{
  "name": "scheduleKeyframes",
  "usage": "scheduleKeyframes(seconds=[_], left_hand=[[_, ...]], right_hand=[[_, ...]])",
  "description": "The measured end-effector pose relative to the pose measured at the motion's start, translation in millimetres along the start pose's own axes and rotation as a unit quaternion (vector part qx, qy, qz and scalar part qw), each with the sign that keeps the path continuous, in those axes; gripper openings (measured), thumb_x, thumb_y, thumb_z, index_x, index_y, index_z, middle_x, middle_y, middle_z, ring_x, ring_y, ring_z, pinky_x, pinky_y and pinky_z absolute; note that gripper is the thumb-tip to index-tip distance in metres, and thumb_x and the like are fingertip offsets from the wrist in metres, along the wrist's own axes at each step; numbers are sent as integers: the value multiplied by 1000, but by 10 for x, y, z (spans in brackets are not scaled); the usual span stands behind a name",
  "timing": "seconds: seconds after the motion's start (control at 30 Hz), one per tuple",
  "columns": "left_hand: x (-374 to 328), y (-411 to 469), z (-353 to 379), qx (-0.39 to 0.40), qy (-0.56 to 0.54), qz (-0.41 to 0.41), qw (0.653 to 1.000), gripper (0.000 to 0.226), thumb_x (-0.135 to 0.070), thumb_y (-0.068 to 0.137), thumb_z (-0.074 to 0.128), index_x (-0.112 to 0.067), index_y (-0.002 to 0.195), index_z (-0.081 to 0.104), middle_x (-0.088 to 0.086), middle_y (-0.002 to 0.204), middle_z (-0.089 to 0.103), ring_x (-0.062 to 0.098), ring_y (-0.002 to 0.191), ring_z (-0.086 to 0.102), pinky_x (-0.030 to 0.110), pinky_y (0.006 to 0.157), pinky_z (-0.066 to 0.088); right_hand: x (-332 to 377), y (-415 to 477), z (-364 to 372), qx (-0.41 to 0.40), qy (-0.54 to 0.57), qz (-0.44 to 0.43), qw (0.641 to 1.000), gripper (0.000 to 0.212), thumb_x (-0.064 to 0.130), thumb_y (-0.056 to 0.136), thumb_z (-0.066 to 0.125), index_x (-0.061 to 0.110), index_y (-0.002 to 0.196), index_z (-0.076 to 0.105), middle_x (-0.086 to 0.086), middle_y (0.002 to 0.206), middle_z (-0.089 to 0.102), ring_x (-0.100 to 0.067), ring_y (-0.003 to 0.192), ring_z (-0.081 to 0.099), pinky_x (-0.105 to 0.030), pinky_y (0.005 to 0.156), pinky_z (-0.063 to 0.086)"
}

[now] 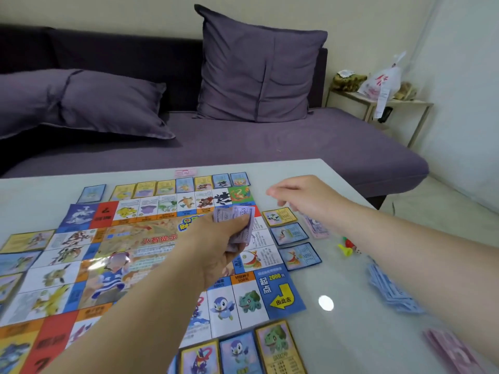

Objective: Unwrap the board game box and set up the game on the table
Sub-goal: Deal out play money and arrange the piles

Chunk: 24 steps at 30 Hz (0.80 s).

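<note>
Purple paper play-money notes (237, 214) are sitting bunched in the left hand (216, 247), whose fingers are curling round the wad above the right side of the colourful glossy paper game board (129, 252). The right hand (305, 195) is hovering just right of the board, over a small pinkish stack of notes (317, 228). Blur is hiding whether its fingers are pinching anything. Sorting well is likely calling for peeling off one note at a time and squaring each stack beside the board, clear of the small bordered picture cards (289, 233).
</note>
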<state>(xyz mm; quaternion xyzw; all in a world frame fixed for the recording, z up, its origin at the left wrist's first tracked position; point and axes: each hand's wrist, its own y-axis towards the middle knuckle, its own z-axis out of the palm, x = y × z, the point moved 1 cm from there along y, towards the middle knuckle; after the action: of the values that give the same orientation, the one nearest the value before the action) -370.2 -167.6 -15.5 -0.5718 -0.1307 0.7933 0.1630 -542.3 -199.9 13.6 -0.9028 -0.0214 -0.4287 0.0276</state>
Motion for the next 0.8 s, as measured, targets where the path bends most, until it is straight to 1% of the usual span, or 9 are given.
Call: scheduleKeyframes(seconds=[0.1, 0.17, 0.2, 0.27, 0.37, 0.47, 0.57, 0.7, 0.8], left_hand=[[-73, 9, -106, 5, 42, 22, 999, 8, -11, 86, 64, -4, 85, 60, 9, 67, 57, 15, 54, 44, 21, 46, 42], [-154, 8, -219, 6, 69, 35, 997, 11, -14, 86, 65, -4, 90, 62, 10, 68, 56, 15, 54, 43, 25, 51, 40], [-218, 6, -286, 7, 74, 38, 997, 12, -14, 85, 66, -4, 91, 63, 10, 70, 57, 14, 55, 44, 24, 52, 40], [-354, 23, -448, 0, 65, 40, 997, 11, -13, 82, 68, -7, 91, 65, 10, 75, 60, 14, 60, 48, 21, 48, 42], [-585, 120, -745, -35, 26, 59, 997, 11, -7, 84, 65, -7, 95, 65, 6, 70, 57, 11, 59, 47, 16, 41, 43], [-799, 258, -1048, -62, -10, 86, 994, 5, -4, 87, 61, -10, 86, 62, 3, 65, 52, 8, 55, 46, 11, 40, 42], [-982, 446, -1318, -81, -32, 114, 990, 7, -6, 89, 59, -12, 86, 59, 2, 61, 49, 6, 48, 47, 11, 39, 41], [-1137, 745, -1634, -120, -65, 166, 977, 9, -7, 89, 61, -14, 84, 61, 0, 61, 52, 6, 51, 48, 12, 40, 40], [-1184, 925, -1788, -127, -56, 178, 974, 11, -8, 89, 61, -15, 81, 60, -1, 60, 52, 3, 45, 49, 12, 40, 40]], right_hand=[[383, 11, 220, 119, -21, -15, 993, 30, 47, 80, 67, 24, 99, 72, 13, 82, 65, -3, 72, 54, -22, 70, 42], [535, 94, 338, 134, -10, -30, 990, 22, 36, 79, 73, 22, 96, 72, 8, 86, 68, -7, 79, 60, -25, 75, 47], [606, 150, 378, 137, 1, -34, 990, 17, 28, 79, 74, 20, 93, 71, 5, 85, 68, -8, 77, 59, -25, 73, 47], [723, 268, 449, 145, 36, -33, 988, 9, 15, 80, 73, 18, 86, 67, -2, 75, 63, -10, 64, 52, -23, 61, 42], [852, 507, 605, 147, 126, -12, 981, 16, 0, 84, 66, 13, 83, 57, -3, 66, 58, -9, 51, 51, -19, 49, 39], [930, 836, 817, 106, 165, -2, 981, 18, -6, 86, 61, 11, 81, 55, -5, 69, 59, -9, 49, 57, -16, 44, 41], [956, 1245, 1014, 26, 166, 4, 986, 16, -3, 86, 62, 10, 78, 58, -7, 71, 61, -13, 57, 62, -15, 41, 41], [902, 1780, 1274, -63, 65, -3, 996, 19, 5, 84, 67, 15, 70, 60, -2, 68, 60, -13, 59, 58, -17, 49, 41], [803, 2109, 1444, -92, -2, -3, 996, 24, 11, 81, 71, 21, 64, 58, 3, 70, 58, -18, 74, 55, -24, 68, 45]])
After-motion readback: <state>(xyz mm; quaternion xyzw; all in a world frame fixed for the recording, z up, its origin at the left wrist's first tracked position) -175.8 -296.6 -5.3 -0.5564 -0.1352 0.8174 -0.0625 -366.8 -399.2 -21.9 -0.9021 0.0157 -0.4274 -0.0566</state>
